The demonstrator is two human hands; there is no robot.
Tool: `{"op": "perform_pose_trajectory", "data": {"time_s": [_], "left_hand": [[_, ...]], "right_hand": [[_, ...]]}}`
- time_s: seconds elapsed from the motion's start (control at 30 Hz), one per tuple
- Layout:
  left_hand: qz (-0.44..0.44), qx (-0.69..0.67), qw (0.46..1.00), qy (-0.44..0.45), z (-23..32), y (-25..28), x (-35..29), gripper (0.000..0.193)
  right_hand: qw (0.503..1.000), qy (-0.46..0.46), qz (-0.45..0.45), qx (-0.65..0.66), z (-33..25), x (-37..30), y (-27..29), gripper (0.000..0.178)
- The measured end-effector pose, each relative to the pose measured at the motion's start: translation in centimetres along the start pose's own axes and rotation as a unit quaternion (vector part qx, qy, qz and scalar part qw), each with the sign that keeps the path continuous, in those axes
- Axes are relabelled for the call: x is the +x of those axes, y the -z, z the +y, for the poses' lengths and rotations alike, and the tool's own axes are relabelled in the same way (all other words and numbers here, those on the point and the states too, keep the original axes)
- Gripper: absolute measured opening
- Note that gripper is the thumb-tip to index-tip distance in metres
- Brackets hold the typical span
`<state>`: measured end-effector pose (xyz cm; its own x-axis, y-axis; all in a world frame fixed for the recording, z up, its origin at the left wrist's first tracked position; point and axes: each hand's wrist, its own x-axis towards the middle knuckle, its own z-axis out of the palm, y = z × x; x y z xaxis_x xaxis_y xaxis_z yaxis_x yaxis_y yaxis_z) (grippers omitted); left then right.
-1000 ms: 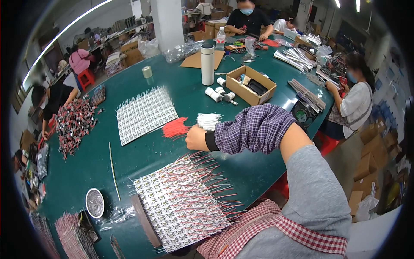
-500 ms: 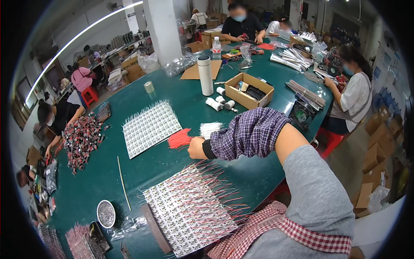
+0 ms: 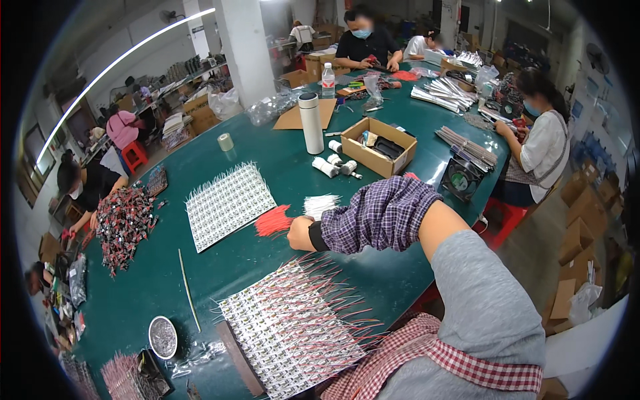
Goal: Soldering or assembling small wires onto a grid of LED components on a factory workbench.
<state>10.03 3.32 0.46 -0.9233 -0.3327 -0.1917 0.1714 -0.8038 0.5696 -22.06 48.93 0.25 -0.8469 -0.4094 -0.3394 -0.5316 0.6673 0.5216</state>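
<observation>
My right hand [image 3: 301, 233] reaches across the green table [image 3: 280, 160], its forearm in a purple plaid sleeve cover. Its fingers curl onto the near end of a fanned bundle of red wires [image 3: 272, 220]. A bundle of white wires [image 3: 320, 205] lies just behind the hand. In front of me lies a sheet of small circuit boards [image 3: 293, 327] with red wires sticking out of its right side. A second board sheet [image 3: 228, 203] with white leads sits farther left. My left hand is out of sight.
An open cardboard box [image 3: 380, 145], a white flask [image 3: 311, 123], tape rolls [image 3: 333, 165] and a small fan [image 3: 460, 180] stand beyond. A round tin [image 3: 163, 337] and thin stick [image 3: 189, 290] lie at left. Other people work around the table.
My right hand stays at the red wire bundle. My head has shifted a little, so the table and board sheets sit slightly differently in view.
</observation>
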Motion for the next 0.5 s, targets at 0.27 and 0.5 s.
{"op": "perform_pose_trajectory", "data": {"time_s": [0.27, 0.5], "left_hand": [[0.024, 0.009, 1.0, -0.014, -0.2, -1.1, -0.2, 0.018], [0.028, -0.001, 0.999, -0.027, 0.0, -2.4, -0.6, 0.017]], "right_hand": [[0.986, -0.032, 0.147, 0.074, 0.5, 1.0, -0.8, 0.015], [0.997, -0.027, 0.063, 0.037, -1.0, 0.4, 0.5, 0.018]]}}
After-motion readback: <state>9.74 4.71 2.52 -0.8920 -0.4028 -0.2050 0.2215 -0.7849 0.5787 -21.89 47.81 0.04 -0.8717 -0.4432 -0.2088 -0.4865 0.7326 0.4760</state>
